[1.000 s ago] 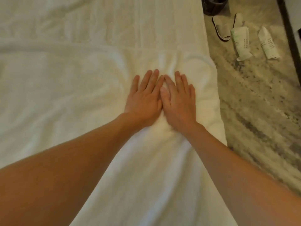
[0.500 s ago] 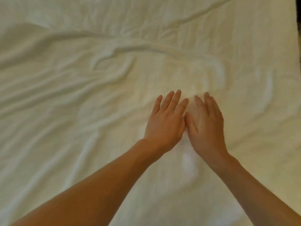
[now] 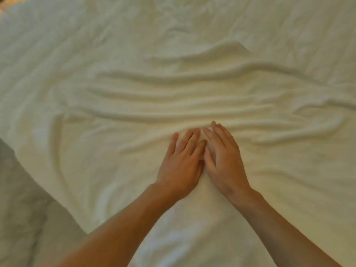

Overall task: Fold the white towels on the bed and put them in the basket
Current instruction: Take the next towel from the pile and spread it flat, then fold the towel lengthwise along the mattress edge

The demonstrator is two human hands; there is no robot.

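Both hands press flat on a white towel [image 3: 192,97] spread over a bed [image 3: 173,14], seen from a camera worn on the person's head. The left hand [image 3: 180,166] lies palm down. Its fingers [image 3: 189,140] are straight and close together, pointing away from the person and leaning a little to the right. The right hand [image 3: 224,162] lies just to the right of the left hand, also palm down. Its straight fingers [image 3: 221,132] lean a little to the left, so the two index fingers meet near their tips and the thumbs touch between the palms. Neither hand grips or pinches the cloth.

The bare left forearm [image 3: 119,224] runs from the left hand to the lower edge of the picture. The bare right forearm [image 3: 279,224] runs to the lower right corner.

The towel lies directly under the left hand and reaches out on every side of it. Long soft folds run crosswise just beyond the left hand's fingertips, and more creases fan out to its right. Where the towel ends and the bed's white sheet begins cannot be told, as both are the same pale colour.

Well to the left of the left hand and nearer the person, the white cloth stops at a slanting edge. A blurred, grey mottled surface [image 3: 21,199] shows past it.
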